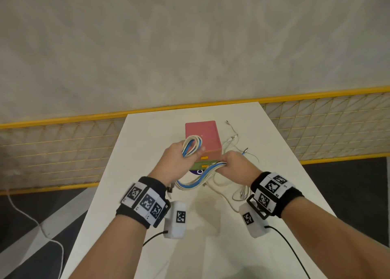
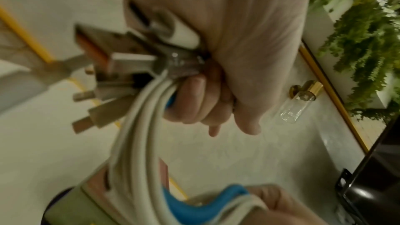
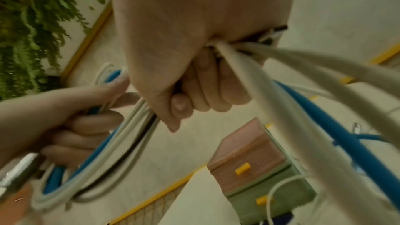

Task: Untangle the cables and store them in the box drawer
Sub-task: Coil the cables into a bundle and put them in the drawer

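While my left hand (image 1: 175,160) grips one looped end of the cable bundle (image 1: 198,178) just in front of the box drawer (image 1: 203,138), my right hand (image 1: 236,165) grips the other end. More loose white cables (image 1: 236,143) lie on the table (image 1: 211,247) right of the box drawer.

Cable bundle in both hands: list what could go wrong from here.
1. Thin white cables lie loose beside the drawer box; pulling the cable bundle may drag or re-snag them.
2. Both drawers look closed, and the left hand and right hand are both full.
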Demonstrator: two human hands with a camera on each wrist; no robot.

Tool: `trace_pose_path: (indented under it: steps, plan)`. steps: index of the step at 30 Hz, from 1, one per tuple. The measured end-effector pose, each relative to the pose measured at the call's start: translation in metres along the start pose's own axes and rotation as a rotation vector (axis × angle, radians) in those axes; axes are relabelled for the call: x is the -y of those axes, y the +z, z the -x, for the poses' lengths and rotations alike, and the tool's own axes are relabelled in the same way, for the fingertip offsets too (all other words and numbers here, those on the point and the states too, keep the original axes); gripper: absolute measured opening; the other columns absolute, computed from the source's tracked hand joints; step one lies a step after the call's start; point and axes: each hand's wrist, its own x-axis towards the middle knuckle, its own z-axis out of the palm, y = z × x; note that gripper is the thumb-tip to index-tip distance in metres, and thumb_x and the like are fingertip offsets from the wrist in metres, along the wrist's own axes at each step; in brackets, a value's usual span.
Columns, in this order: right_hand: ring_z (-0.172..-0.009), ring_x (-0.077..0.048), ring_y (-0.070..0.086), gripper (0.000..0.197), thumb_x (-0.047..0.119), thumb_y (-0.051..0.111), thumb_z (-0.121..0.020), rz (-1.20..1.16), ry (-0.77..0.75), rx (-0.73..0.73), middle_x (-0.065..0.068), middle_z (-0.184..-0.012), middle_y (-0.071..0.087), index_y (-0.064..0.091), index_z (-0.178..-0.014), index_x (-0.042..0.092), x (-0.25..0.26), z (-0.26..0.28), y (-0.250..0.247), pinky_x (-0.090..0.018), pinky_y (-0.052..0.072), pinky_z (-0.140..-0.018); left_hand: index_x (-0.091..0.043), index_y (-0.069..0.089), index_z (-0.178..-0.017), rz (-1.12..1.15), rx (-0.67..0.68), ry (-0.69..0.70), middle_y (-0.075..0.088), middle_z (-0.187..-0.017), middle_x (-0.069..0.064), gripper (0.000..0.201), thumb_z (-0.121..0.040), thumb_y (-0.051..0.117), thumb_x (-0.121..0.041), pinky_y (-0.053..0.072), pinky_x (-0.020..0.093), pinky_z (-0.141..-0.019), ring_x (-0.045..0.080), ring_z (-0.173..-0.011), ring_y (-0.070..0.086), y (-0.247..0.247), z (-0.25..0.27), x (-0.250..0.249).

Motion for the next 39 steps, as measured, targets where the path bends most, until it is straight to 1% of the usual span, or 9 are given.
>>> trace_pose_path:
  steps: [4,11,14,17,23,27,31,36,39]
  plan:
    - [-0.068,-0.015,0.064,0.033,0.006,0.055,-0.081,0.008,-0.055,-0.003,-0.002,-0.076,0.072,0.072,-0.088,0.034,0.001,-0.008,-0.002,-0.031,0.049,-0.065,-0.024,0.053,-0.064,0.094,0.169,-0.013,0.04,-0.035,-0.018,0.033,-0.088,0.067,-0.041,0.028,0.012,-0.04,-0.001,-0.034,0.038,0.02,0.01,-0.004]
    - [-0.076,-0.01,0.068,0.019,0.022,0.072,-0.077,-0.064,-0.063,-0.042,0.001,-0.084,0.076,0.075,-0.096,0.023,0.001,-0.007,-0.011,-0.037,0.056,-0.075,-0.025,0.067,-0.085,0.05,0.307,0.075,0.068,-0.07,-0.006,0.007,-0.087,0.068,-0.018,0.046,0.021,-0.063,0.006,-0.062,0.058,0.024,0.009,0.004]
    - [-0.057,-0.01,0.055,0.012,0.025,0.066,-0.086,-0.236,-0.047,-0.054,0.002,-0.067,0.061,0.066,-0.092,0.015,-0.004,0.002,-0.019,-0.034,0.049,-0.059,-0.016,0.069,-0.096,0.109,0.226,0.059,0.072,-0.084,0.01,0.012,-0.094,0.062,-0.025,0.051,0.032,-0.077,0.021,-0.077,0.066,0.012,0.005,0.008]
    - [-0.062,-0.011,0.059,0.02,0.026,0.055,-0.094,-0.327,-0.101,0.039,0.007,-0.071,0.056,0.055,-0.112,0.017,-0.012,0.018,-0.015,-0.028,0.051,-0.062,-0.011,0.061,-0.092,0.257,0.174,0.011,0.068,-0.067,-0.002,0.011,-0.098,0.056,-0.019,0.056,0.03,-0.08,0.013,-0.069,0.069,0.006,0.006,0.01]
    - [-0.052,-0.013,0.043,0.017,0.025,0.04,-0.1,-0.538,-0.151,-0.1,0.002,-0.064,0.042,0.052,-0.097,0.037,-0.005,0.028,0.0,-0.037,0.053,-0.06,-0.002,0.056,-0.082,0.519,0.183,-0.132,0.031,-0.047,-0.002,0.026,-0.088,0.07,-0.023,0.043,0.03,-0.047,0.015,-0.041,0.03,0.014,0.008,0.009]
    - [-0.047,-0.006,0.037,0.023,0.031,0.038,-0.1,-0.476,-0.105,-0.209,0.009,-0.057,0.041,0.046,-0.079,0.033,0.012,0.021,-0.001,-0.025,0.037,-0.047,0.01,0.061,-0.095,0.526,0.156,-0.174,0.033,-0.048,-0.001,0.056,-0.077,0.078,-0.04,0.043,0.028,-0.046,0.015,-0.042,0.031,0.025,0.01,0.007]
    - [-0.051,-0.003,0.044,0.024,0.027,0.034,-0.102,-0.305,-0.113,-0.211,0.008,-0.064,0.048,0.05,-0.098,0.011,0.023,0.014,0.013,-0.018,0.038,-0.053,-0.011,0.056,-0.071,0.603,0.085,-0.176,0.044,-0.051,0.003,0.058,-0.063,0.067,-0.068,0.047,0.032,-0.056,0.014,-0.043,0.044,0.037,0.009,-0.005]
    - [-0.055,-0.026,0.056,0.018,0.014,0.035,-0.099,0.012,-0.206,-0.098,-0.013,-0.069,0.059,0.05,-0.097,0.005,0.023,0.01,0.027,-0.042,0.046,-0.054,-0.01,0.061,-0.065,0.702,0.027,-0.191,0.061,-0.056,0.007,0.038,-0.082,0.073,-0.042,0.054,0.028,-0.065,0.018,-0.059,0.062,0.045,0.005,-0.01]
    - [-0.053,-0.021,0.052,0.021,0.026,0.035,-0.1,0.121,-0.22,-0.106,-0.004,-0.069,0.056,0.044,-0.11,0.01,0.022,0.011,0.027,-0.037,0.041,-0.05,-0.01,0.061,-0.078,0.715,-0.173,-0.223,0.061,-0.07,0.008,0.028,-0.082,0.073,-0.035,0.052,0.034,-0.069,0.02,-0.07,0.062,0.048,0.002,-0.004]
